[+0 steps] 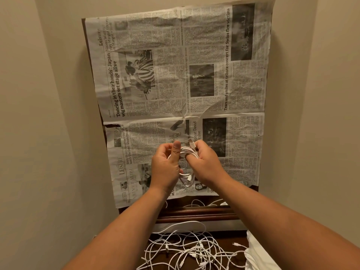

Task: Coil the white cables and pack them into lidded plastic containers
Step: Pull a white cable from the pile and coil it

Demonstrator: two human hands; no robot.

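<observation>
A coiled white cable (188,152) hangs between both hands above the newspaper-covered table. My left hand (164,168) grips the coil's left side, thumb pointing up. My right hand (206,162) pinches the coil's right side, and a connector end (192,143) sticks up above its fingers. The lower loops of the coil (186,179) show between my wrists. A tangled pile of loose white cables (192,250) lies in an open drawer below my forearms. No plastic container is in view.
Newspaper sheets (175,75) cover the dark wooden table top (194,213), which stands in a corner between beige walls. More white cable (206,202) lies at the table's front edge. A white bag or cloth (257,252) sits at the drawer's right.
</observation>
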